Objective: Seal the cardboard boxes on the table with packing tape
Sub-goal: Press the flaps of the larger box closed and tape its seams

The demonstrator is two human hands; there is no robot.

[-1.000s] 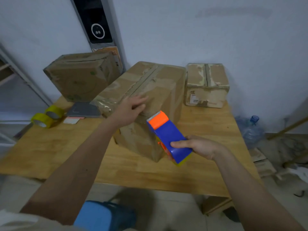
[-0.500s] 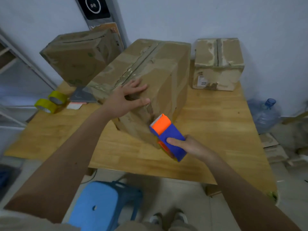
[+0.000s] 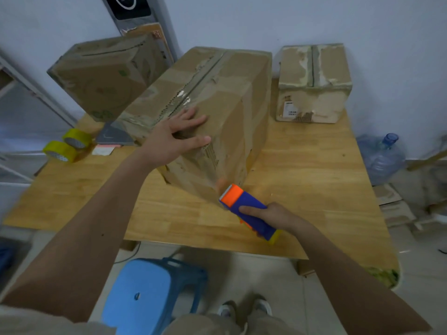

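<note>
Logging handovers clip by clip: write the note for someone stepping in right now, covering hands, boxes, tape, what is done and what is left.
Left hand: flat, open, pressing on the near top edge of the big box.
Right hand: gripping the blue tape dispenser, its orange end at the box's lower near corner.
Left box is tilted; small box stands at the back right; yellow tape rolls lie at the table's left edge.
Done: tape shows along the big box's top seam.
Left: finish this strip; I cannot tell whether the other two boxes need tape.

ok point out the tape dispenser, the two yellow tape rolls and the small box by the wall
tape dispenser (image 3: pixel 251 209): head view, on its blue body
yellow tape rolls (image 3: pixel 69 146): head view, where the two rolls meet
small box (image 3: pixel 314 102): head view, on its front face
</note>
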